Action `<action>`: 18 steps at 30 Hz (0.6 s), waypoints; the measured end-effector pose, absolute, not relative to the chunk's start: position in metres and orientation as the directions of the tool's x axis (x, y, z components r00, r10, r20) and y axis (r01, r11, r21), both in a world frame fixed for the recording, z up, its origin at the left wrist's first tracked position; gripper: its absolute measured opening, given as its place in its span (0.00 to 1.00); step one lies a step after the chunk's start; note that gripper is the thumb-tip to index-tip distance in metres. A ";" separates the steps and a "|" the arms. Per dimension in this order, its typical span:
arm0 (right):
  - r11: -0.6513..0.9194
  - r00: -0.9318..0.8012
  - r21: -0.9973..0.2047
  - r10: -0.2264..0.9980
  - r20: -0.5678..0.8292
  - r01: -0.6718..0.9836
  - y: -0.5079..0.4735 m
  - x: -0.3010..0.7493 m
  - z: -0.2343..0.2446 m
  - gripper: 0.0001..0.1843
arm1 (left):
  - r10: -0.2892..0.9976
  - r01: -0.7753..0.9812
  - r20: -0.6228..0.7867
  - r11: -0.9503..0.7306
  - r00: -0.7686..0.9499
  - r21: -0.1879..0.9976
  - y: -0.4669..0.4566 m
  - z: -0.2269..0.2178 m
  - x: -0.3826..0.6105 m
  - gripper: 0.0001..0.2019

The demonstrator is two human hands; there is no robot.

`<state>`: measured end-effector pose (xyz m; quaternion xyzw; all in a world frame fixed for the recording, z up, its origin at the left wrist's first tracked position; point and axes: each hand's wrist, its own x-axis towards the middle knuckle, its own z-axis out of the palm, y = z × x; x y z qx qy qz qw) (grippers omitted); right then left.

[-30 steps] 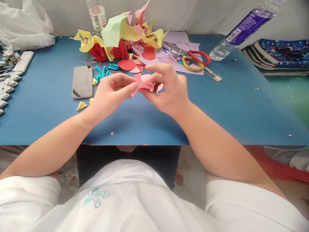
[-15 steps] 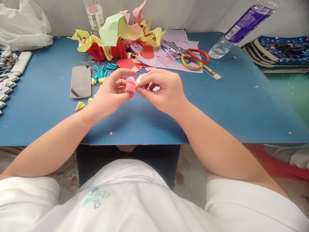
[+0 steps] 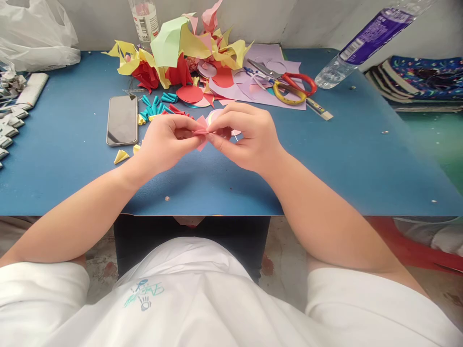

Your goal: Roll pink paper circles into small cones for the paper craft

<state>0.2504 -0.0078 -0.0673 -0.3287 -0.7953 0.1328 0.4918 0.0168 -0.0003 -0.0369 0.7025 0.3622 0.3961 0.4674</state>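
Note:
A small folded piece of pink paper (image 3: 201, 122) is pinched between both hands above the blue table (image 3: 325, 164). My left hand (image 3: 168, 140) is closed on its left side, thumb and fingers pressed together. My right hand (image 3: 249, 132) grips the opposite side with thumb and fingertips, hiding part of the paper. Just behind the hands lie pale paper discs (image 3: 215, 115), partly covered by the right hand. Rolled teal paper cones (image 3: 154, 106) and red ones (image 3: 177, 111) lie beyond the left hand, with yellow cones (image 3: 121, 156) closer to the left forearm.
A phone (image 3: 122, 120) lies left of the hands. Paper scraps (image 3: 166, 46) pile up at the back, beside red- and yellow-handled scissors (image 3: 289, 91) and a cutter (image 3: 318, 109). A purple-labelled bottle (image 3: 376, 36) leans at back right; a plastic bag (image 3: 36, 36) sits at back left.
My left fingers have closed in from a spread position and now pinch the pink paper, which looks folded flatter. My right hand stays nearly in place.

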 end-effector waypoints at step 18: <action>0.591 -0.325 -0.676 0.807 0.494 0.440 -0.005 0.248 -0.063 0.38 | 0.846 0.045 0.336 -0.387 0.414 0.921 0.001 -0.038 0.018 0.09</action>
